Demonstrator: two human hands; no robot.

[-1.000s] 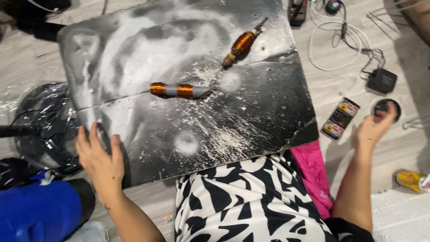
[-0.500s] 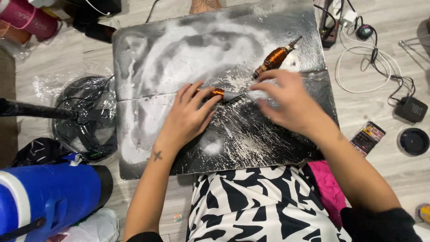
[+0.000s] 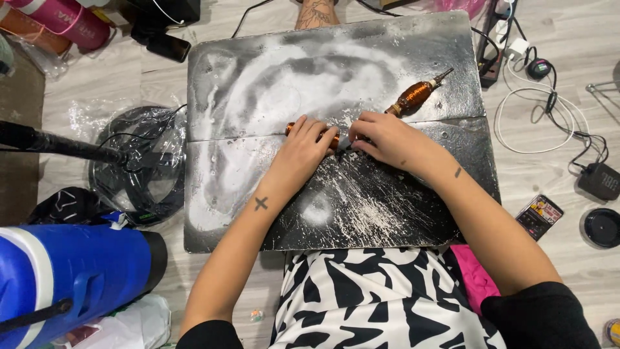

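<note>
copper-wound coil (image 3: 309, 131) lies on the powder-streaked black board (image 3: 400, 213), mostly covered by the left hand (image 3: 303, 148), whose fingers curl down on it and pin it; the right hand (image 3: 381, 139) sits just beside, fingertips bunched and pinching at the coil's near end, though what they grip is hidden. a second copper coil (image 3: 413, 97) rests just beyond the right hand, apart from it. judged: the left should press flat and steady so the coil can't roll while the right works in small pulls.
</note>
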